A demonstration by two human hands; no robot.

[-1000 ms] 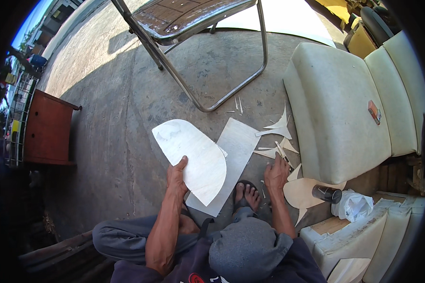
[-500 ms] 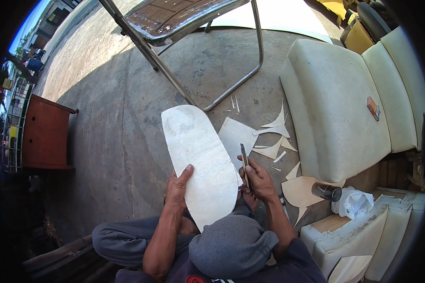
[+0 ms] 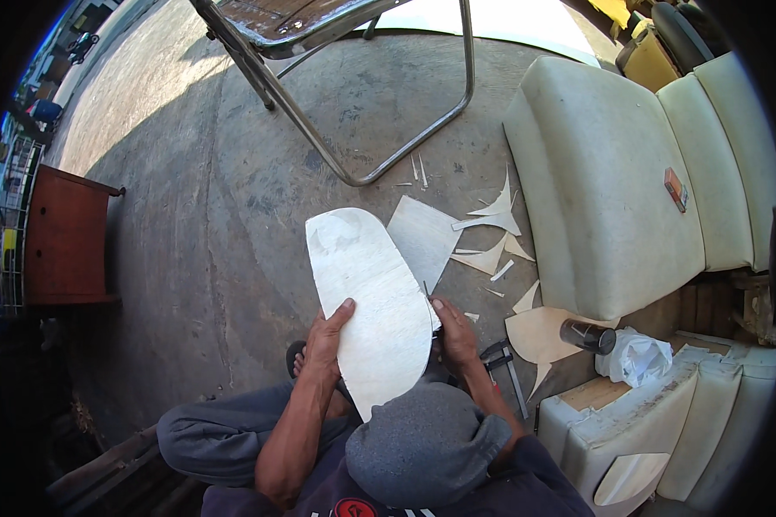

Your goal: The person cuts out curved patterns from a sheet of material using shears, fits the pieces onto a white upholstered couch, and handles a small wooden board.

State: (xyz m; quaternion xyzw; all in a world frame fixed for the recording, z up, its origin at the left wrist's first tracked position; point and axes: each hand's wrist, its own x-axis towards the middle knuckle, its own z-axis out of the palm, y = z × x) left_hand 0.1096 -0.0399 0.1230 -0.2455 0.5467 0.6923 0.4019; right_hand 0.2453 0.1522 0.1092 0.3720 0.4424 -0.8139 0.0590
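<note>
one rounded white panel (image 3: pixel 375 293), mid-frame, clamped in the left hand (image 3: pixel 323 340), i judge mostly shaped, with offcuts (image 3: pixel 502 221) right of centre, its edge perhaps unfinished beside the right hand (image 3: pixel 457 333), whose grip i can't tell.

Metal-framed chair (image 3: pixel 284 15) stands toward 12 o'clock. Cream padded seat (image 3: pixel 603 185) sits between 2 and 3, small red box (image 3: pixel 676 190) on it. Dark cylinder (image 3: pixel 588 337) and white plastic bag (image 3: pixel 635 358): 4 o'clock. Reddish cabinet (image 3: pixel 67 237): 9 o'clock.
</note>
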